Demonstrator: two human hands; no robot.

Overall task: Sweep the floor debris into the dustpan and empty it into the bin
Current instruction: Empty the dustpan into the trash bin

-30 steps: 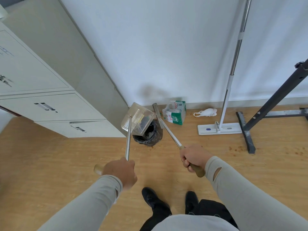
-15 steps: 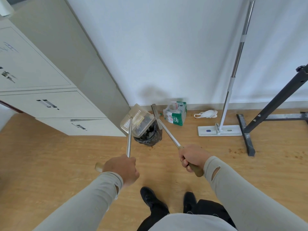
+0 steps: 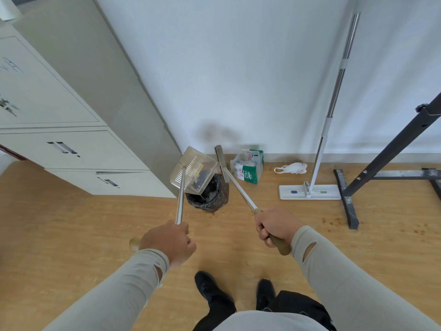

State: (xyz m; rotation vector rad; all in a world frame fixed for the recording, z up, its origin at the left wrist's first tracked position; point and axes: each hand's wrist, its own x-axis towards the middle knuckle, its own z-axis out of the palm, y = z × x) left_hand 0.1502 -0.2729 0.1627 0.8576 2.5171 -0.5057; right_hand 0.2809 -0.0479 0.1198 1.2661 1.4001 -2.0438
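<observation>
Two long metal handles are up at once. The left hand (image 3: 170, 242) grips the dustpan (image 3: 194, 173) handle and holds the pan tipped over the bin (image 3: 211, 194), which stands by the cabinet (image 3: 71, 149); dark debris (image 3: 201, 179) sits in the pan, right above the black liner. The right hand (image 3: 274, 225) clenches the brush (image 3: 223, 166) handle, its head just beside the pan's edge. To empty cleanly, I'd say tilt the pan steeper with its lip inside the bin's rim, and use the brush to coax out what clings, gently, so nothing spills onto the floor (image 3: 71, 235).
</observation>
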